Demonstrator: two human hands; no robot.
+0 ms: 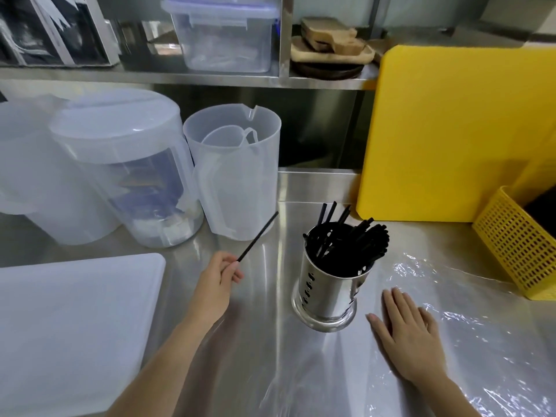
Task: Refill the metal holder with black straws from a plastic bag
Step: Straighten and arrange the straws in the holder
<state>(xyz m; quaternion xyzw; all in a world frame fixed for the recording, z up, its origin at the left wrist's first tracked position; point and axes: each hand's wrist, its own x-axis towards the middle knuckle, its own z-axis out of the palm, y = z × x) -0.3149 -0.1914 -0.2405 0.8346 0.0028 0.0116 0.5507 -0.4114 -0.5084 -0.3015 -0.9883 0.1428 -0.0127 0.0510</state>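
One straw (258,237) pinched in left hand (218,279) grip | left of holder (331,284)

I work in a commercial kitchen: a stainless steel counter (264,296), steel shelf (180,78) above, plastic measuring jugs (237,173) at its back edge, yellow cutting board (451,130).

Single head view, looking forward and down, close over the steel counter (264,296).

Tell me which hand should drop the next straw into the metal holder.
Left. The left hand already pinches a single black straw beside the metal holder; the right hand lies flat on the plastic bag.
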